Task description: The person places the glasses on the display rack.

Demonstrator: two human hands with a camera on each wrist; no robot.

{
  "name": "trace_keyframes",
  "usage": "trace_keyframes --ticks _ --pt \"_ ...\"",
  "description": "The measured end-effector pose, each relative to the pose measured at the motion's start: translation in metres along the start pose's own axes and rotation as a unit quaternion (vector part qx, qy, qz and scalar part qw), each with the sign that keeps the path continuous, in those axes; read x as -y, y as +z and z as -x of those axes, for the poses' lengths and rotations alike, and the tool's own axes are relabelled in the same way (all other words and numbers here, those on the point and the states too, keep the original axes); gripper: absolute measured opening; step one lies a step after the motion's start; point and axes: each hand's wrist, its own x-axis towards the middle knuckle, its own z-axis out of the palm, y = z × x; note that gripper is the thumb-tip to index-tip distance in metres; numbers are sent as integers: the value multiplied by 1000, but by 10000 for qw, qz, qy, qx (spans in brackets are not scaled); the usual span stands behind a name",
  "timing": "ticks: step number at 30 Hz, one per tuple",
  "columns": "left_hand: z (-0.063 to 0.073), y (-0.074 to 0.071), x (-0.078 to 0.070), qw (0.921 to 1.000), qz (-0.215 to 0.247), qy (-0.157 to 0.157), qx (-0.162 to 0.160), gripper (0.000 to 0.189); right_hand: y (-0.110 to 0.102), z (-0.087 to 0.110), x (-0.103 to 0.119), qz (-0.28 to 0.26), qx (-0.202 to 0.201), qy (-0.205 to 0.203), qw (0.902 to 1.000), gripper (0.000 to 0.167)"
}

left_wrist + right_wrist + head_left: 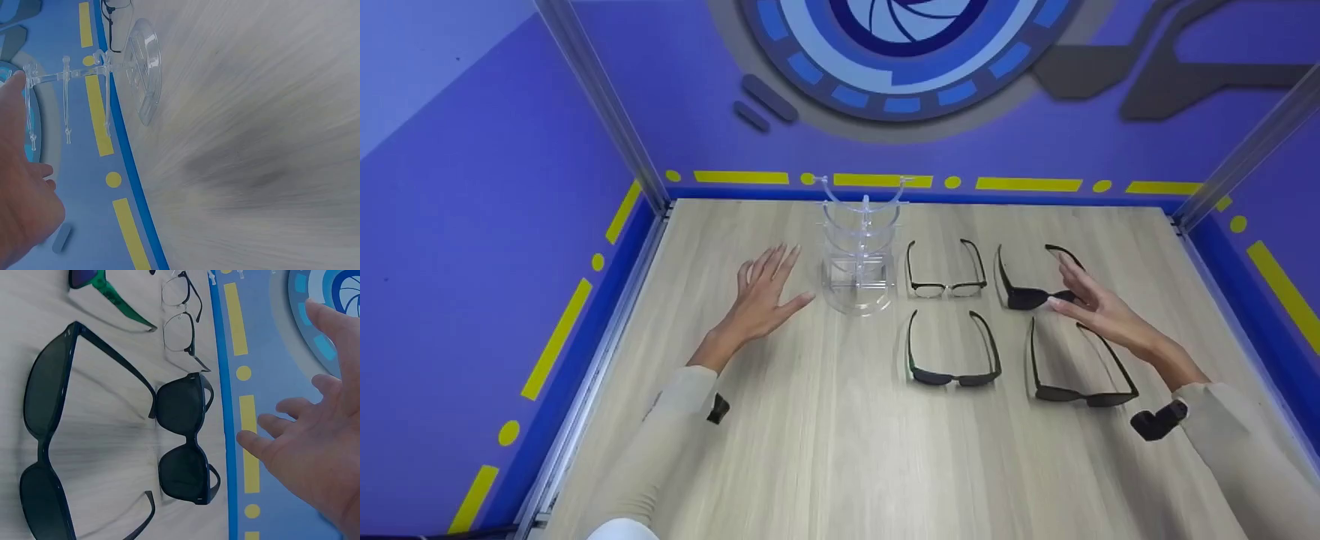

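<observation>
My left hand (763, 296), fingers spread and holding nothing, is over the table just left of a clear plastic glasses stand (864, 259); the left wrist view shows the stand (149, 73) beyond the thumb. My right hand (1099, 307) overlaps a pair of black sunglasses (1024, 298) in the head view. In the right wrist view its fingers are spread and apart from those sunglasses (183, 439). Nearer the front lies another black pair (1087, 397), temples pointing away, partly beneath my right hand and wrist in the head view.
Clear-lensed glasses (949, 290) with dark brows lie right of the stand. In front of them are dark sunglasses (956, 377), whose temple (121, 306) shows green in the right wrist view. Blue printed panels (675, 97) wall the wooden table (840, 450) at the back and sides.
</observation>
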Motion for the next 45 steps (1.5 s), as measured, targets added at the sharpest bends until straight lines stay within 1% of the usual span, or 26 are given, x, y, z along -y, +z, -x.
trace_keyframes --ticks 3,6,9,11,14,17,20,25,31,35,38,42,45 --pt "-1 5 -3 10000 63 58 0 82 2 1 -2 -136 46 21 9999 80" --pt "-1 9 -7 9997 194 108 67 82 3 4 -6 -247 103 69 9996 76" --pt "1 15 -11 9993 309 188 58 81 4 4 -11 -574 223 43 9981 71" --pt "3 18 -12 9990 373 232 14 81 6 3 -15 -984 386 -41 9944 68" --pt "6 23 -15 9984 480 285 -16 80 9 0 -22 -1546 660 -184 9856 64" --pt "9 30 -20 9970 710 267 157 79 12 1 -28 -1865 900 -257 9780 62" --pt "10 37 -25 9941 972 173 457 77 17 4 -32 -2051 1054 -251 9727 61" --pt "11 50 -37 9848 1525 8 833 74 26 5 -34 -2194 1161 -107 9686 59" --pt "12 64 -48 9734 2033 4 1052 72 38 0 -33 -2150 1286 3 9681 60" --pt "12 74 -53 9636 2387 14 1206 70 45 1 -34 -2188 1385 -6 9659 60" --pt "11 83 -58 9559 2621 63 1322 68 50 2 -34 -2237 1359 27 9651 61" --pt "8 94 -64 9446 2910 146 1514 66 56 4 -34 -2220 1289 193 9663 63" --pt "5 101 -71 9365 3081 146 1671 64 60 4 -32 -2192 1308 356 9662 65"
